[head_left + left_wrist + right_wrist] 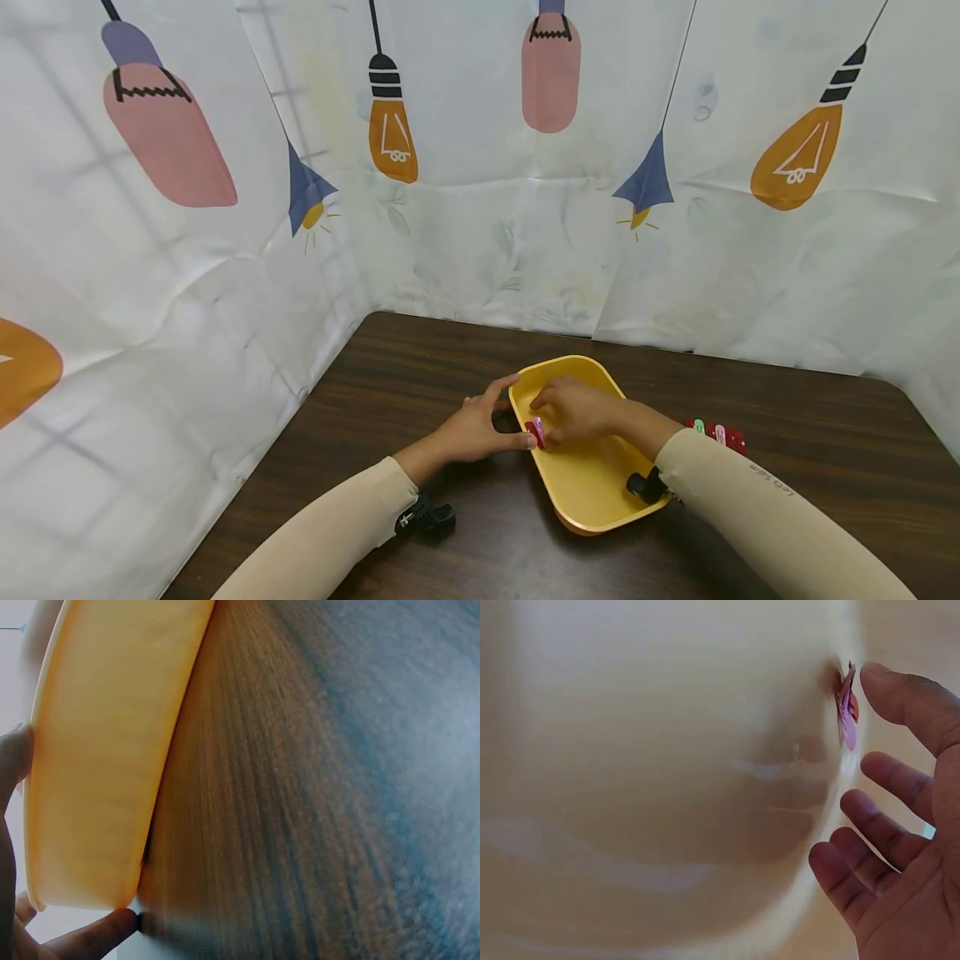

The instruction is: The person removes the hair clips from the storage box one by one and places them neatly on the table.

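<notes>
A yellow plastic tray (592, 492) stands on the table. My left hand (472, 429) holds its left side, thumb at the rim and fingers around the far left corner; in the left wrist view the fingers (97, 934) touch the yellow wall (112, 765). Against the inside of the tray's left wall lies a small pink hair clip (538, 425) with a red piece (534, 433) beside it. Inside the tray, my right hand (581, 408) is just right of the clip. In the right wrist view its fingers (877, 817) are spread and loosely bent, holding nothing, with the thumb close to the pink clip (846, 712).
On the dark wooden table (435, 350), right of the tray, lies a red strip (735, 440) with a green clip (699, 426) and a pink clip (721, 434), partly behind the right sleeve (750, 492). A patterned white sheet (480, 242) hangs behind.
</notes>
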{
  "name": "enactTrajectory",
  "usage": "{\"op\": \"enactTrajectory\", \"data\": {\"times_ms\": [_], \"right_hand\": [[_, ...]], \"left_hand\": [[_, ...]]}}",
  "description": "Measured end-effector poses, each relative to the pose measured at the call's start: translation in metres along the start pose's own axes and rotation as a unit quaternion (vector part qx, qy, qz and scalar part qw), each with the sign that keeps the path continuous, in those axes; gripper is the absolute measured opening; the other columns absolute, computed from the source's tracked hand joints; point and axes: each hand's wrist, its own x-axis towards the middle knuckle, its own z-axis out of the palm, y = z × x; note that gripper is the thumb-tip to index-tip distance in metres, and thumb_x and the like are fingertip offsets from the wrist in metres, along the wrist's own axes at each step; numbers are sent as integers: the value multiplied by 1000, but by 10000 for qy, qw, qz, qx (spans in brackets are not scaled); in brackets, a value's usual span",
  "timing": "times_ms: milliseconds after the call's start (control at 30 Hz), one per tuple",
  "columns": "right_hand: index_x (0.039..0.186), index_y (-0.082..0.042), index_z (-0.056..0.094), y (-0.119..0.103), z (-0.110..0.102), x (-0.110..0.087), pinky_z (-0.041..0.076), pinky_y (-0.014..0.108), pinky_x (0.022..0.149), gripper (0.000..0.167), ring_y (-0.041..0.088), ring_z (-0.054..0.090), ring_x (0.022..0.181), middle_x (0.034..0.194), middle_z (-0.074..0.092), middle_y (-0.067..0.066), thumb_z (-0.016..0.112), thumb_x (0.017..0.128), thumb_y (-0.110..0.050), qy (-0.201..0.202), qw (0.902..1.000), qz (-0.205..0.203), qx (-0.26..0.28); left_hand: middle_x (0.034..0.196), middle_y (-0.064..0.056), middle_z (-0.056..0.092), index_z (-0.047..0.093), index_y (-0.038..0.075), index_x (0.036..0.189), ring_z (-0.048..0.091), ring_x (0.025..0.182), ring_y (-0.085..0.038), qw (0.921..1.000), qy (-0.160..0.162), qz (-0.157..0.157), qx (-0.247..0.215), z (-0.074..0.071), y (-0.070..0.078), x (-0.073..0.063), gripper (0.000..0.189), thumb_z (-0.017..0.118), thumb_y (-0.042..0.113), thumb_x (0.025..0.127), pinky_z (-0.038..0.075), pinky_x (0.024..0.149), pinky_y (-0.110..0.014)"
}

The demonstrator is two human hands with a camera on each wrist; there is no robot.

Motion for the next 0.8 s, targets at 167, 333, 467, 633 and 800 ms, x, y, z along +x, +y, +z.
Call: {"op": "enactTrajectory", "data": {"times_ms": [167, 333, 467, 633, 800], "right_hand": [[121, -13, 73, -1, 2, -1, 37, 49, 108, 48, 32, 51, 122, 125, 65, 4, 86, 81, -35, -91, 9999, -11, 44], [120, -15, 74, -2, 3, -1, 38, 47, 108, 45, 29, 51, 120, 123, 64, 2, 86, 82, -35, -112, 9999, 38, -12], [118, -18, 75, -3, 3, -1, 40, 44, 105, 40, 26, 51, 117, 120, 64, -1, 86, 83, -33, -75, 10000, 49, -34], [115, -18, 75, -4, 3, -1, 40, 44, 105, 36, 26, 52, 116, 119, 63, 0, 85, 83, -31, -36, 10000, 80, -26], [120, -15, 73, -4, 1, 0, 39, 46, 108, 44, 28, 51, 121, 123, 64, 2, 87, 82, -33, -155, 9998, 104, 8]], "left_hand": [[142, -12, 60, 20, 34, 163, 54, 134, -31, 10000, -6, -20, 15, 0, -1, 1, 103, 75, 67, 83, 8, 118, -66], [142, -12, 60, 20, 33, 163, 55, 133, -28, 10000, -15, -6, 15, 0, -1, 1, 104, 75, 67, 83, 7, 118, -66], [144, -12, 59, 20, 33, 163, 55, 134, -25, 10000, -23, -4, 3, 0, 0, 0, 103, 75, 67, 83, 6, 119, -66], [145, -11, 57, 20, 34, 163, 54, 134, -24, 10000, -15, -2, -18, 0, -1, 0, 102, 75, 67, 83, 6, 118, -66], [145, -12, 57, 20, 34, 163, 54, 135, -24, 10000, -29, 0, -8, 0, -1, 0, 103, 75, 67, 83, 6, 118, -66]]}}
